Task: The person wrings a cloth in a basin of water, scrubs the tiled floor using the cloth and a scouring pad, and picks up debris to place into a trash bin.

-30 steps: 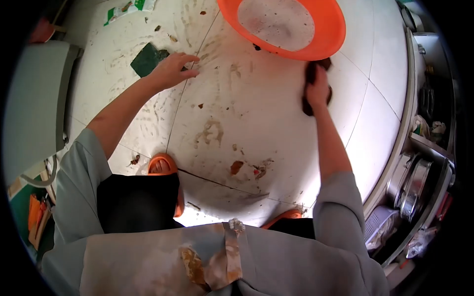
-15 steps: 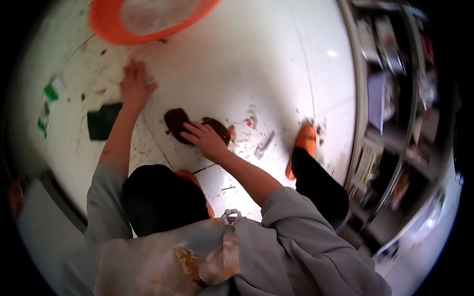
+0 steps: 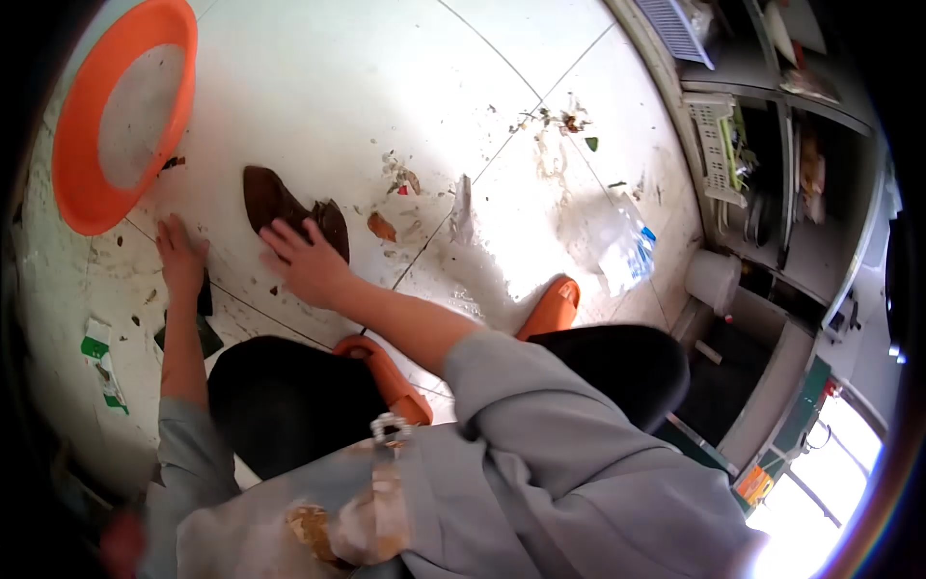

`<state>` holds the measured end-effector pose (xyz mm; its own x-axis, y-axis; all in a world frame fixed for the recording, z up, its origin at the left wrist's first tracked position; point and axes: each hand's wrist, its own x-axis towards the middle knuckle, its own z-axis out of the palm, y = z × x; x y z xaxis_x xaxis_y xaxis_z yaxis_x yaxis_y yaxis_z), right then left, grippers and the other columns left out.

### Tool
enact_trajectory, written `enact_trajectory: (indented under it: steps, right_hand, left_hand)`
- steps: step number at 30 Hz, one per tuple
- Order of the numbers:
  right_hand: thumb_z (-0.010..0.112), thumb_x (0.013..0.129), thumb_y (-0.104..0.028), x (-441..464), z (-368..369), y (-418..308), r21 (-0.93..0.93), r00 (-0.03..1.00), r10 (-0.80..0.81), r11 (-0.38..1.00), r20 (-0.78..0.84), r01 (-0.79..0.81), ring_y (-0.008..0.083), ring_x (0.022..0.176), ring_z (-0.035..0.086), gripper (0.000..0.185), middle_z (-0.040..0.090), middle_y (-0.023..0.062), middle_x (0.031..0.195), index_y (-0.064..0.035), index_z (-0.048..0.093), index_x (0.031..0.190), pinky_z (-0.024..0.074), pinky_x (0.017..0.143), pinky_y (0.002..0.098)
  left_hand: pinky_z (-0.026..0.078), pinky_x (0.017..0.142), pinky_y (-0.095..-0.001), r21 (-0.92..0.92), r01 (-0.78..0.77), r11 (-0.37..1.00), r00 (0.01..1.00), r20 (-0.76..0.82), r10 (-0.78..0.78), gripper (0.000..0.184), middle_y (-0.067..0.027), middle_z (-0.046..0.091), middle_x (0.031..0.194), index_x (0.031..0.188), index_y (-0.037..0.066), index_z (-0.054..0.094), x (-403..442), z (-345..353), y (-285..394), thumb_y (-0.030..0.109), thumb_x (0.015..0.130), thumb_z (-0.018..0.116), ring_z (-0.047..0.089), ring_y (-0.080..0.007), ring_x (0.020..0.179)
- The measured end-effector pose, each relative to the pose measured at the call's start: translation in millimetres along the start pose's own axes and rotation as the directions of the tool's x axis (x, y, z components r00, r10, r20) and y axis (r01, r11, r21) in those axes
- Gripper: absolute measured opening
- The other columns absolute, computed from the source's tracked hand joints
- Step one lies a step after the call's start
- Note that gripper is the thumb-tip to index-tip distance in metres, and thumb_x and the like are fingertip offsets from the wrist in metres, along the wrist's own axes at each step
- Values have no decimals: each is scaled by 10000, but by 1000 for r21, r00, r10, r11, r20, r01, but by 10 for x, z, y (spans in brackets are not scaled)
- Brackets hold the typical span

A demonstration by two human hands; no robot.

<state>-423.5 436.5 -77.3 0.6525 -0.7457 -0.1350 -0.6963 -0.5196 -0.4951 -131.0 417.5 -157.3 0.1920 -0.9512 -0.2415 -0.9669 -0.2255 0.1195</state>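
A dark brown, cloth-like piece lies on the dirty white tiled floor, its outline bent into two lobes. My right hand rests at its near edge with fingers spread and stretched out, the fingertips appearing to touch it. To the left, my left hand is low over or on the floor with its fingers apart and nothing in it. Partly hidden beneath my left forearm is a dark green flat piece. An orange basin stands beyond my left hand.
Wet scraps and a brown peel-like bit litter the floor. A green-and-white wrapper lies left; a clear blue-marked plastic bag lies right. Shelving lines the right side. My feet wear orange slippers.
My view has swung to the right, so the basin and brown piece sit further left and more shelving shows. Both hands stay spread; my right hand is still at the brown piece.
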Motion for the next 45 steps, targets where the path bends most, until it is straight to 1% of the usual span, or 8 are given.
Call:
enact_trajectory:
  steps: [3,9,16,20,24,26,32,45]
  right_hand:
    - [448,845,-195,-19,377,214,-30,993,-120,992,-9,120,227,1358,157,472,242,39,1452,-118,414,1309,150,1065,508]
    - [465,821,-188,-681,-64,1091,-93,927,303,940,-220,-329,232,1325,212,461,304,33,1400,-122,446,1277,211,1011,529]
    - [460,800,-145,-2507,-729,2637,-105,410,847,399,-338,-911,282,1213,329,479,347,58,1362,-134,424,1278,348,892,535]
    - [470,787,-47,-2960,-1130,3232,231,187,673,481,-716,-846,370,1059,467,350,509,172,1177,-30,538,1129,389,915,443]
    - [484,711,10,-2052,-1208,2929,2,474,355,802,-806,-597,348,1080,469,512,489,181,1168,-51,460,1218,402,913,420]
    - [516,755,-104,-1378,-1417,2616,321,745,570,818,-346,-477,310,1221,367,498,396,123,1310,-113,453,1249,309,999,438]
    - [385,904,-323,-729,-791,2816,71,880,371,928,-297,-367,256,1356,159,455,198,9,1473,-254,364,1354,131,1061,532]
    - [457,767,-61,-4005,-1100,4432,318,-97,724,174,-683,-932,360,1099,463,383,496,196,1213,-34,529,1142,372,946,432]
  left_hand:
    - [326,1006,-455,58,-159,985,979,-116,165,794,-166,172,1451,1419,166,176,126,137,-294,283,785,641,212,-397,1304]
    - [336,995,-424,96,-94,991,996,13,94,733,-170,253,1424,1402,138,246,208,156,-435,286,798,636,305,-332,1273]
    - [332,982,-410,-9,-633,774,774,-16,633,797,-149,374,1362,1319,46,378,301,-255,1975,290,647,732,326,-305,1271]
    - [243,1058,-430,-2,-801,598,579,246,777,976,-97,243,1439,1356,46,295,182,-366,3379,259,551,804,221,-279,1332]
    - [213,1084,-443,36,-833,553,510,440,739,1079,-72,149,1469,1381,55,222,76,-278,4075,241,511,834,159,-258,1353]
    - [218,1080,-445,103,-819,564,537,483,691,1080,-82,152,1466,1376,43,222,40,-269,4147,237,506,833,151,-253,1357]
    - [226,1068,-453,132,-812,568,544,524,655,1139,-79,116,1476,1385,40,183,92,-220,4128,255,478,836,119,-248,1366]
    - [248,1065,-449,48,-806,590,537,476,696,1126,-89,114,1476,1386,47,168,66,-227,4198,109,480,833,133,-286,1359]
